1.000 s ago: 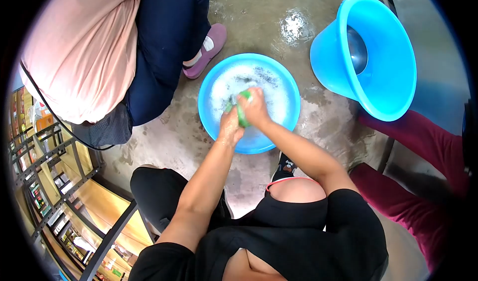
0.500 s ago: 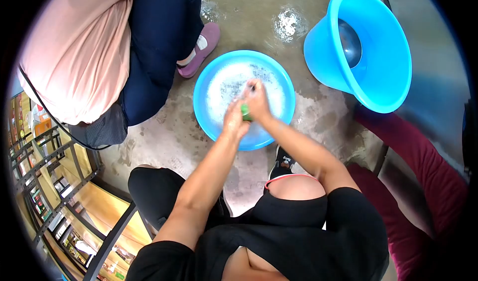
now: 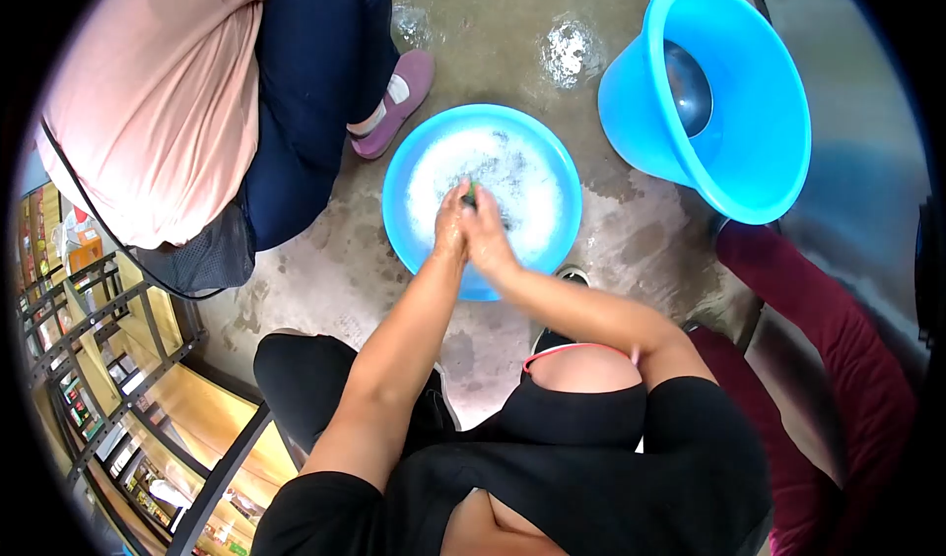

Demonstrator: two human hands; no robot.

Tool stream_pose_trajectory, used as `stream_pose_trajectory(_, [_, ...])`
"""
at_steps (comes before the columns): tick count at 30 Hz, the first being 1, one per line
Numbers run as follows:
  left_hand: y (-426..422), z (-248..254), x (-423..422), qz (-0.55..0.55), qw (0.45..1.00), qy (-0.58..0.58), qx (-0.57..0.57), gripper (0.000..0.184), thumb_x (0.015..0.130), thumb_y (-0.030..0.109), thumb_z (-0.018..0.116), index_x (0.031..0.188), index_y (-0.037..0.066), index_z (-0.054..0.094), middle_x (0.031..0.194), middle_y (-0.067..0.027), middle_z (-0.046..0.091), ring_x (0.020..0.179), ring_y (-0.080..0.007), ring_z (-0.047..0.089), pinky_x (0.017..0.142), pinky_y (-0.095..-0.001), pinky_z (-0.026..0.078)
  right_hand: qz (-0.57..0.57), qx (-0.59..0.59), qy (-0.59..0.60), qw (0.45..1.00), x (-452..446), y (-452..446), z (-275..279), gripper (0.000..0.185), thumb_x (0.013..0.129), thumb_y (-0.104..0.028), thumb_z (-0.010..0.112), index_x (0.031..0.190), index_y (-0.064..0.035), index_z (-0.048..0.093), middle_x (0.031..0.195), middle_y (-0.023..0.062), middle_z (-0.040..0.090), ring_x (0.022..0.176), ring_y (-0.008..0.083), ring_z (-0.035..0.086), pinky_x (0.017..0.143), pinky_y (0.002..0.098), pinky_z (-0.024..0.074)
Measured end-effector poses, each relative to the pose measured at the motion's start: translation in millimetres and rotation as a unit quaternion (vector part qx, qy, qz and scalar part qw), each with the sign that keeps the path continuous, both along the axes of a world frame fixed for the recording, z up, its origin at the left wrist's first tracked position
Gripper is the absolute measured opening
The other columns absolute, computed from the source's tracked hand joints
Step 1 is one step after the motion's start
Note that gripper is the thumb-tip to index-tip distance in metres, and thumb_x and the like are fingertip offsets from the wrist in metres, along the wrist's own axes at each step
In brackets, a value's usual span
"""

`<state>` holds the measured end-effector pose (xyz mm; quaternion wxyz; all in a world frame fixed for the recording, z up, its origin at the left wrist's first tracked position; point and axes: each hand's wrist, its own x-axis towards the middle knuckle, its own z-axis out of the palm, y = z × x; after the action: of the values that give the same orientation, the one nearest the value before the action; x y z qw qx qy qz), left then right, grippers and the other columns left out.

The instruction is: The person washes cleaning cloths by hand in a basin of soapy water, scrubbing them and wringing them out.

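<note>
My left hand (image 3: 450,225) and my right hand (image 3: 485,235) are close together over a round blue basin (image 3: 568,231). Between them, near the fingertips, a small green and dark object (image 3: 471,194) shows in part. Both hands are closed around it, and its kind cannot be made out. White suds (image 3: 532,187) with darker patches cover the water in the basin. Wet foam clings to my fingers.
A tall blue bucket (image 3: 631,113) leans at the upper right, with a dark round shape inside. Another person in a pink top (image 3: 158,93) sits at the left, a purple shoe (image 3: 402,103) near the basin. Dark red cloth (image 3: 818,300) lies right; shelving (image 3: 148,359) stands lower left.
Both hands have shifted a little left within the basin, the right one now lower and flatter beside the left. The green object has moved up and left with them.
</note>
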<state>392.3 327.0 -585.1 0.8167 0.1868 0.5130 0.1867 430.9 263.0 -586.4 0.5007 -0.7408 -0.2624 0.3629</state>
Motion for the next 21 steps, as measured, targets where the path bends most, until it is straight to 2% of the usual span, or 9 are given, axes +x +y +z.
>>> stream_pose_trajectory(2, [-11.7, -8.3, 3.4, 0.033, 0.999, 0.02, 0.034, 0.025, 0.092, 0.021, 0.043, 0.113, 0.008, 0.046, 0.098, -0.0101, 0.054, 0.091, -0.0211, 0.055, 0.075, -0.0329, 0.048, -0.019, -0.032, -0.005, 0.999, 8.0, 12.0, 1.3, 0.041, 0.091, -0.026, 0.04, 0.121, 0.0017, 0.044, 0.118, 0.0217, 0.047, 0.114, 0.0326, 0.042, 0.1, 0.0358, 0.0287])
stream_pose_trajectory(4, [-23.9, 7.3, 8.2, -0.008, 0.997, 0.057, 0.048, 0.024, 0.091, 0.019, 0.046, 0.111, 0.008, 0.047, 0.097, -0.0093, 0.053, 0.088, -0.0207, 0.055, 0.076, -0.0334, 0.047, 0.011, -0.008, 0.237, 0.971, 60.5, 26.2, -9.7, 0.035, 0.09, -0.021, 0.04, 0.116, 0.0004, 0.05, 0.101, 0.0187, 0.055, 0.102, 0.0326, 0.05, 0.095, 0.0352, 0.0347])
stream_pose_trajectory(5, [-25.4, 15.9, 13.1, -0.02, 0.998, 0.047, 0.045, 0.023, 0.089, 0.016, 0.047, 0.11, 0.007, 0.048, 0.097, -0.0094, 0.053, 0.088, -0.0216, 0.054, 0.076, -0.0351, 0.047, -0.02, -0.052, 0.43, 0.901, 74.3, 27.2, -36.4, 0.041, 0.09, -0.024, 0.04, 0.124, -0.0009, 0.045, 0.121, 0.0152, 0.049, 0.116, 0.0258, 0.044, 0.099, 0.033, 0.0305])
stream_pose_trajectory(10, [1.0, 11.5, 3.6, 0.085, 0.995, 0.012, -0.059, 0.027, 0.088, 0.016, 0.047, 0.113, 0.004, 0.046, 0.105, -0.0114, 0.053, 0.093, -0.0221, 0.054, 0.08, -0.0361, 0.047, -0.013, -0.001, 0.061, 0.998, 11.9, 5.3, -14.1, 0.04, 0.092, -0.028, 0.039, 0.122, -0.0023, 0.047, 0.119, 0.0145, 0.051, 0.112, 0.0244, 0.046, 0.094, 0.0329, 0.0353])
stream_pose_trajectory(14, [-23.0, 9.1, 5.8, -0.043, 0.995, 0.065, 0.058, 0.026, 0.091, 0.018, 0.042, 0.113, 0.004, 0.044, 0.105, -0.0106, 0.053, 0.092, -0.0193, 0.055, 0.079, -0.0322, 0.047, -0.049, -0.008, 0.435, 0.899, 71.8, 23.3, -11.9, 0.034, 0.089, -0.017, 0.046, 0.119, -0.0034, 0.05, 0.104, 0.0122, 0.057, 0.091, 0.0192, 0.055, 0.08, 0.0268, 0.0431])
stream_pose_trajectory(16, [-18.5, -7.2, 3.8, 0.046, 0.999, -0.007, -0.01, 0.03, 0.089, 0.021, 0.05, 0.113, 0.005, 0.044, 0.098, -0.0094, 0.054, 0.092, -0.0183, 0.053, 0.078, -0.0329, 0.047, 0.017, 0.018, 0.277, 0.96, 63.2, 24.4, -25.0, 0.035, 0.086, -0.016, 0.047, 0.118, -0.0052, 0.051, 0.095, 0.0129, 0.059, 0.091, 0.0221, 0.052, 0.081, 0.0334, 0.0419])
stream_pose_trajectory(18, [-7.3, -18.2, -4.8, 0.084, 0.989, -0.093, -0.077, 0.032, 0.091, 0.031, 0.046, 0.11, 0.006, 0.048, 0.1, -0.0107, 0.055, 0.097, -0.0216, 0.053, 0.081, -0.037, 0.047, 0.118, 0.073, -0.198, 0.97, 27.4, 7.6, -23.3, 0.041, 0.083, -0.021, 0.054, 0.122, -0.0081, 0.047, 0.094, 0.0154, 0.054, 0.091, 0.0307, 0.049, 0.082, 0.0399, 0.0407])
stream_pose_trajectory(19, [0.7, 4.7, -6.8, 0.049, 0.987, -0.094, -0.12, 0.032, 0.091, 0.032, 0.046, 0.109, 0.006, 0.049, 0.099, -0.0113, 0.055, 0.097, -0.0223, 0.054, 0.08, -0.0371, 0.048, 0.089, 0.069, -0.121, 0.986, 3.9, -1.2, 3.8, 0.038, 0.082, -0.025, 0.05, 0.119, -0.0156, 0.051, 0.123, 0.0238, 0.041, 0.113, 0.0429, 0.033, 0.099, 0.0522, 0.0199])
stream_pose_trajectory(21, [6.5, 32.1, -6.5, 0.014, 0.982, -0.087, -0.168, 0.033, 0.091, 0.033, 0.046, 0.108, 0.005, 0.049, 0.099, -0.0118, 0.055, 0.097, -0.023, 0.055, 0.08, -0.0372, 0.049, 0.156, 0.1, -0.239, 0.953, 29.2, -11.7, 23.0, 0.044, 0.081, -0.029, 0.054, 0.121, -0.0131, 0.046, 0.111, 0.0212, 0.045, 0.104, 0.0399, 0.039, 0.091, 0.0483, 0.0293])
